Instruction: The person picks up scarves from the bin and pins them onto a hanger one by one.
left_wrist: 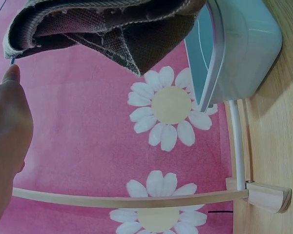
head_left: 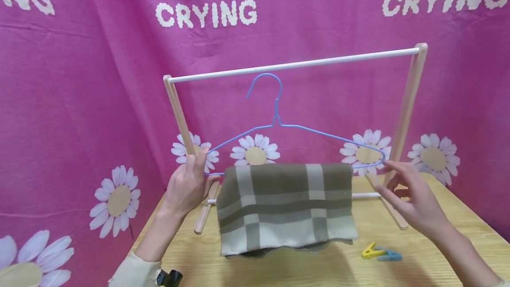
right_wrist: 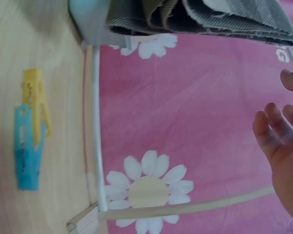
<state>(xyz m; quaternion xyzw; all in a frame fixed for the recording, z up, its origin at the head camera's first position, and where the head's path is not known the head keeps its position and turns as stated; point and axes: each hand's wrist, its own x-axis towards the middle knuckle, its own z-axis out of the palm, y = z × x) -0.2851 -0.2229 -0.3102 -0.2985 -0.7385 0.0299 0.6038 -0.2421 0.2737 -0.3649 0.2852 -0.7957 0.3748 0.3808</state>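
Observation:
A blue wire clothes hanger (head_left: 276, 109) is held up in front of the rack, hook at the top. Over its lower bar hangs a folded brown-and-cream checked cloth (head_left: 284, 207), seen from below in the left wrist view as layered fabric (left_wrist: 156, 41). My left hand (head_left: 187, 185) grips the hanger's left end. My right hand (head_left: 418, 200) is at the opposite end, the index fingertip touching the wire and the thumb apart below it. In the right wrist view, the fingers of that hand (right_wrist: 285, 141) are loosely bent.
A wooden rack with a white top rail (head_left: 295, 64) stands behind the hanger. Yellow (head_left: 372, 250) and blue clothespins (head_left: 389, 256) lie on the wooden table (head_left: 191, 260), front right. Beneath the cloth stands a pale box (left_wrist: 249, 48), hidden from the head view.

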